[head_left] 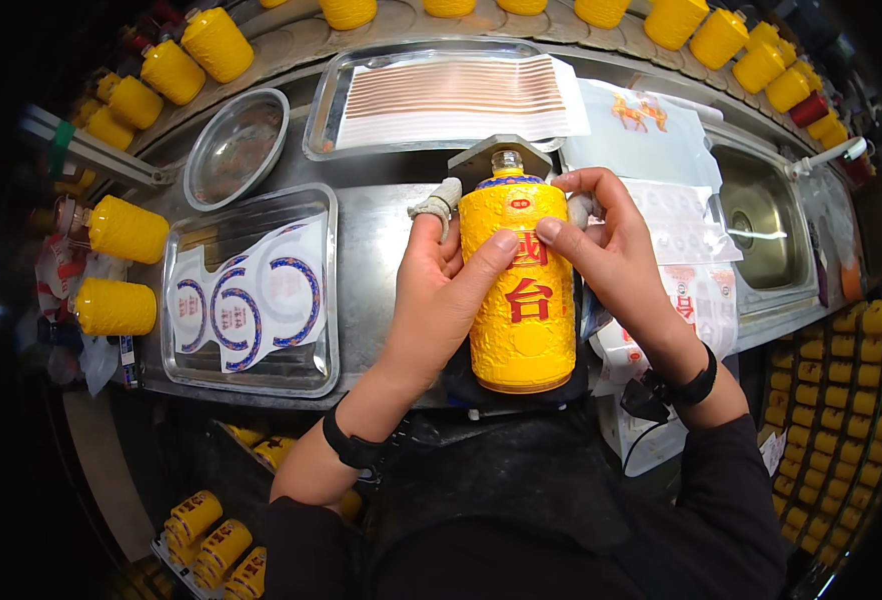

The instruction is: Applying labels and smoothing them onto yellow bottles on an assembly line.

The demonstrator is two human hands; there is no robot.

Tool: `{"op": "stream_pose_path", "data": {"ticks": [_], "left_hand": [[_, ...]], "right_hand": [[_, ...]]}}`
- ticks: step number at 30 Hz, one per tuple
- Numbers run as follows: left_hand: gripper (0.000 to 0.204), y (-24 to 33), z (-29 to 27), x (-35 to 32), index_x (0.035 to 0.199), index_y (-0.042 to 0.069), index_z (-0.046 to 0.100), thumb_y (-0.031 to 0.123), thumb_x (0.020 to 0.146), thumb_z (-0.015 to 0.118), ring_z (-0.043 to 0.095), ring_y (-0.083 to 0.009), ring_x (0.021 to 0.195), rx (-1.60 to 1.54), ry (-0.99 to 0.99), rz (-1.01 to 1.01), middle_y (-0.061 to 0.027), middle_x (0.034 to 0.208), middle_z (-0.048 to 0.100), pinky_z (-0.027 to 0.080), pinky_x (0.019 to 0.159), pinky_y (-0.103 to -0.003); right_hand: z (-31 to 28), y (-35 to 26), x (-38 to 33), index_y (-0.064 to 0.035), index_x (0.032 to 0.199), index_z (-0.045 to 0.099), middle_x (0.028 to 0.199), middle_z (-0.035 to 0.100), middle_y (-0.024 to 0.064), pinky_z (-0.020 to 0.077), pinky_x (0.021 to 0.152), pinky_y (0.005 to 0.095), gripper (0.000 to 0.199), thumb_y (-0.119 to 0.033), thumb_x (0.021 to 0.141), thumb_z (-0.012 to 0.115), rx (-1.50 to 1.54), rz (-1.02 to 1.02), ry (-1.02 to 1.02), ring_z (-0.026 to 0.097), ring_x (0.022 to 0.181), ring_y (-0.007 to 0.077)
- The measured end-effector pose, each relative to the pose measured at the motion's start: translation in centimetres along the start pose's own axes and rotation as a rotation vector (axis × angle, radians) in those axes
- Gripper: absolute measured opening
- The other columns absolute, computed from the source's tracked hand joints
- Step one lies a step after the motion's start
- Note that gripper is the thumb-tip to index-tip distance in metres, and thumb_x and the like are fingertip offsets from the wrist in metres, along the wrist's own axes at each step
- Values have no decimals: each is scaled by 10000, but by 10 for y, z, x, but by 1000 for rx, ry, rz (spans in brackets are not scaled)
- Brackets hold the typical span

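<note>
A yellow embossed bottle with red characters and a blue neck band lies lengthwise on the steel worktop, its clear neck pointing away from me. My left hand grips its left side, thumb pressed on the front; a white bandage wraps the index finger. My right hand holds the right shoulder, thumb meeting the left thumb on the front face. Both wrists wear black bands.
A steel tray with curved blue-edged labels sits left. A second tray holds striped sheets behind. A round steel dish, a sink, label sheets and many yellow bottles surround the worktop.
</note>
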State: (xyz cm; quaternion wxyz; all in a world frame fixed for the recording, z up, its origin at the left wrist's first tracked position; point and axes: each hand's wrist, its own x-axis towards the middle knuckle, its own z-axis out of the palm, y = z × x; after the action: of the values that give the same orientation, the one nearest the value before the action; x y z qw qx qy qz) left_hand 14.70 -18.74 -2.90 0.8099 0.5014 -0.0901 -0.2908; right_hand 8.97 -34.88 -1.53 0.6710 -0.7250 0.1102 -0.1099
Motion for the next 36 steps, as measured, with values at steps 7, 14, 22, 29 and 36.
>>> {"op": "stream_pose_path", "data": {"ticks": [7, 14, 22, 29, 36], "left_hand": [[482, -1, 2, 0, 1242, -39, 340, 99, 892, 640, 583, -190, 1087, -28, 0, 48, -170, 1196, 549, 499, 911, -301], [585, 4, -3, 11, 1351, -35, 299, 126, 896, 631, 573, -191, 1104, 23, -39, 20, -175, 1222, 557, 469, 935, -304], [388, 2, 2, 12, 1108, -29, 369, 107, 882, 654, 612, -212, 1039, -55, 5, 61, -211, 1147, 572, 531, 848, -304], [554, -18, -5, 16, 1297, -26, 324, 130, 878, 651, 632, -184, 972, -15, 16, 136, -155, 1114, 602, 532, 807, -297], [601, -33, -3, 29, 1198, -17, 390, 257, 772, 713, 593, -281, 964, 380, 224, 217, -205, 1027, 580, 484, 818, -393]], "right_hand": [[-1, 3, 2, -1, 1120, 488, 966, 567, 51, 422, 510, 151, 381, -127, 828, 699, -54, 0, 30, 549, 629, 10], [-3, 4, 9, 1, 1100, 507, 937, 571, 44, 420, 508, 164, 381, -156, 818, 711, -158, -25, 59, 541, 631, 13], [5, -4, 10, -2, 1079, 505, 932, 579, 55, 471, 566, 180, 369, -169, 822, 710, -117, -4, 45, 585, 673, 56], [-7, 18, 9, -15, 1037, 540, 1022, 555, 55, 485, 618, 190, 272, -128, 833, 679, -162, -142, 18, 578, 814, 95], [-27, 34, 34, 5, 1103, 524, 1043, 568, 92, 442, 858, 280, 279, -204, 919, 543, -263, 35, 94, 546, 955, 164]]}}
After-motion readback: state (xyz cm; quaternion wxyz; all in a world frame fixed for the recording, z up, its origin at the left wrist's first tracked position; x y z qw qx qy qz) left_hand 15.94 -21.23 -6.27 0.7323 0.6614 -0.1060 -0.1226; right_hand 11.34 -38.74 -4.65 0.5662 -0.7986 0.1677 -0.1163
